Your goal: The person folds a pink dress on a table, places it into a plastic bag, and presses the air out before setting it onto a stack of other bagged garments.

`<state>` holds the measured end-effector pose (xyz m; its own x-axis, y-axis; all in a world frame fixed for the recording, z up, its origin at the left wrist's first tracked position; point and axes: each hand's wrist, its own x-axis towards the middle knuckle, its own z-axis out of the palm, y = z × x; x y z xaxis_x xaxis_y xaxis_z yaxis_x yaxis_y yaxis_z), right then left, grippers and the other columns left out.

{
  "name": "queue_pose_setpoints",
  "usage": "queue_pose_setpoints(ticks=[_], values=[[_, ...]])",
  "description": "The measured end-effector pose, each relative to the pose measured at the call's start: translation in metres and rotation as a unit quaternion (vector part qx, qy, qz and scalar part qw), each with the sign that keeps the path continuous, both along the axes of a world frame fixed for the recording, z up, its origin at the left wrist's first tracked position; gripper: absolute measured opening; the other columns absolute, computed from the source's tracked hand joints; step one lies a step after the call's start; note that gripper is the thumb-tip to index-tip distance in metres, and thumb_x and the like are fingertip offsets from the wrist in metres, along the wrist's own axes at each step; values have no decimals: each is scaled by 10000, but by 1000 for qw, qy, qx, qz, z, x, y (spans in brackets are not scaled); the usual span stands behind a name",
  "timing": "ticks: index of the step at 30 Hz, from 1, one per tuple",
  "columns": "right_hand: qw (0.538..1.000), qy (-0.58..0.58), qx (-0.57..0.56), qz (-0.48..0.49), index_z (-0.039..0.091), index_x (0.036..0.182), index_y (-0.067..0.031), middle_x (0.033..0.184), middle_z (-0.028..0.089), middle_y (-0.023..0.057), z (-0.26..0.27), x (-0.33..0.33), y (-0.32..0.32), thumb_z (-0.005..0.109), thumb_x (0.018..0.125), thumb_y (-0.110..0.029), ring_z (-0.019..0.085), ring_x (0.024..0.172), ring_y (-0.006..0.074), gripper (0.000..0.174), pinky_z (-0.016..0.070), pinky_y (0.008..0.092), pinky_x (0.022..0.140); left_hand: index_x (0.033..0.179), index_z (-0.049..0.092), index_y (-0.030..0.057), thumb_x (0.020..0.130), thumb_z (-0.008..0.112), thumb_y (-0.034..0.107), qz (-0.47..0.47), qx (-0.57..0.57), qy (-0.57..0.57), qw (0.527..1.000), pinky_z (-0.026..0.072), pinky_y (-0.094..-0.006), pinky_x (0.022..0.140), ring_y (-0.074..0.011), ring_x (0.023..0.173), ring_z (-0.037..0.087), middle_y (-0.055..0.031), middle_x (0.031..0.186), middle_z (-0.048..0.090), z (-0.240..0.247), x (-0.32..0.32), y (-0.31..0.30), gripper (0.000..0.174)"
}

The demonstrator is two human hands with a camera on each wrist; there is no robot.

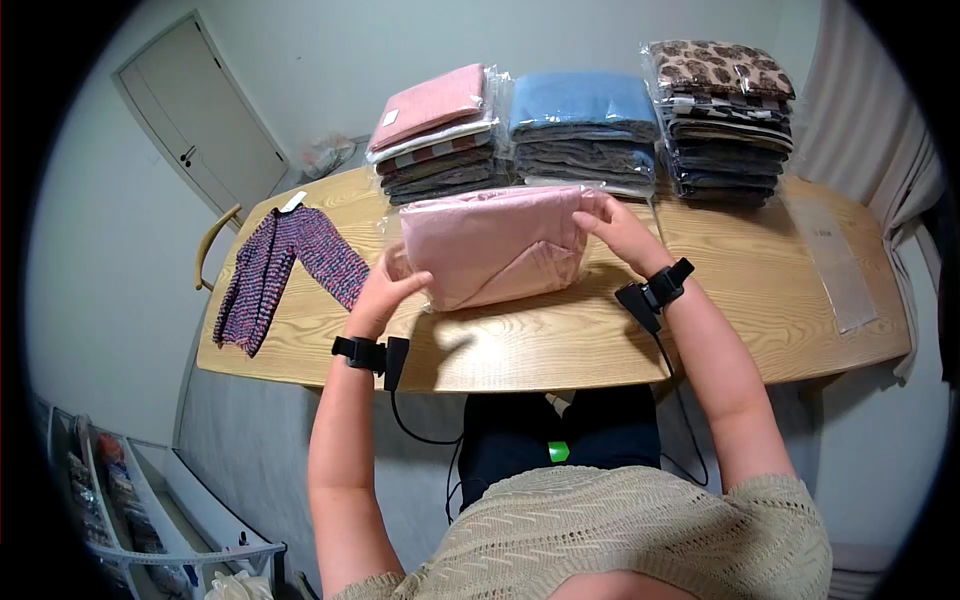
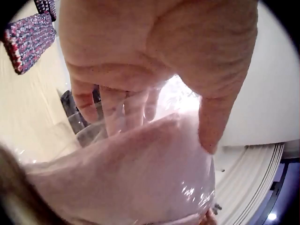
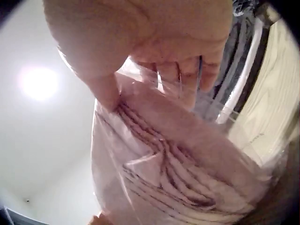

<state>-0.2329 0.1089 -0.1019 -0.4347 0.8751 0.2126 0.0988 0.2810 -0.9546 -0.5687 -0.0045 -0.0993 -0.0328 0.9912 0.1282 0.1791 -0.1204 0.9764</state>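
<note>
A folded pink garment (image 1: 495,240) in a clear plastic bag stands tilted up over the middle of the wooden table in the head view. My left hand (image 1: 382,292) grips its left side, thumb on the near face and fingers behind the plastic. On the opposite side, my right hand (image 1: 620,235) pinches the upper right corner the same way. From the right wrist, creased layers of the pink cloth (image 3: 173,164) show through the bag. The left wrist view has the left thumb (image 2: 213,124) pressed along the bag's edge.
A purple-and-red knitted cardigan (image 1: 285,260) with a white tag lies at the table's left. Behind the bag rise three stacks of bagged clothes, topped by pink (image 1: 430,105), blue (image 1: 580,100) and leopard print (image 1: 725,68). A flat clear bag (image 1: 828,265) lies at the right.
</note>
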Motion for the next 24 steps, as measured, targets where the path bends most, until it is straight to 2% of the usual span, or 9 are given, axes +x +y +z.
queue_pose_setpoints(ticks=[1,2,3,5,6,9,16,19,24], values=[[1000,-6,-12,-16,473,1200,10,1063,604,86,-4,-1,-2,699,778,-261,546,1020,197,550,406,313,915,1272,355,-28,769,682,80,-29,6,22,999,399,-309,936,-187,1097,505,-125,1180,530,-8,2,2,610],[999,-36,12,17,438,1218,12,1047,611,100,-12,1,-3,725,742,-243,556,1012,211,611,405,318,917,1217,415,-48,778,656,43,-10,8,27,1000,425,-303,900,-187,1054,536,-121,1124,567,-17,6,2,508],[999,-39,13,16,438,1218,12,1047,611,100,-17,1,-5,725,742,-243,556,1012,211,611,405,318,917,1217,415,-48,778,656,43,-11,9,25,1000,425,-303,900,-187,1054,536,-121,1124,567,-26,2,6,508],[988,-123,-35,81,473,1180,11,1020,620,115,-26,0,-12,718,729,-180,575,974,208,548,414,313,903,1152,479,-56,783,648,30,-13,-24,15,999,443,-294,867,-179,981,572,-109,1047,607,-45,-5,12,415],[990,-103,-59,72,506,1129,19,989,629,113,-31,-3,-13,703,720,-115,592,920,197,473,436,304,865,1090,527,-54,794,625,11,2,-7,16,1000,449,-288,844,-166,925,589,-93,991,629,-45,-1,11,318],[995,-88,-40,25,527,1091,27,974,630,102,-41,-9,-15,687,730,-86,596,887,188,411,454,293,828,1084,531,-48,804,600,-7,11,-18,39,999,447,-276,833,-151,928,583,-91,1004,628,-34,6,9,291],[996,-77,-45,30,532,1087,37,989,630,108,-48,-8,-10,678,732,-70,595,895,184,399,459,291,822,1061,540,-47,803,574,-39,19,9,26,999,450,-268,815,-144,903,585,-83,998,627,-33,11,6,260],[996,-69,-44,21,534,1089,35,999,630,107,-45,-10,-15,678,728,-68,594,896,190,402,458,291,821,1062,544,-33,802,581,-11,26,-8,26,999,438,-277,825,-148,917,570,-65,994,620,-32,11,4,264],[997,-62,-48,-27,541,1099,11,991,632,113,-42,-9,-34,688,725,-81,590,906,202,412,451,292,822,1061,539,-36,789,562,-51,48,-14,56,997,449,-267,825,-144,924,584,-79,1002,622,-29,12,-2,273]])
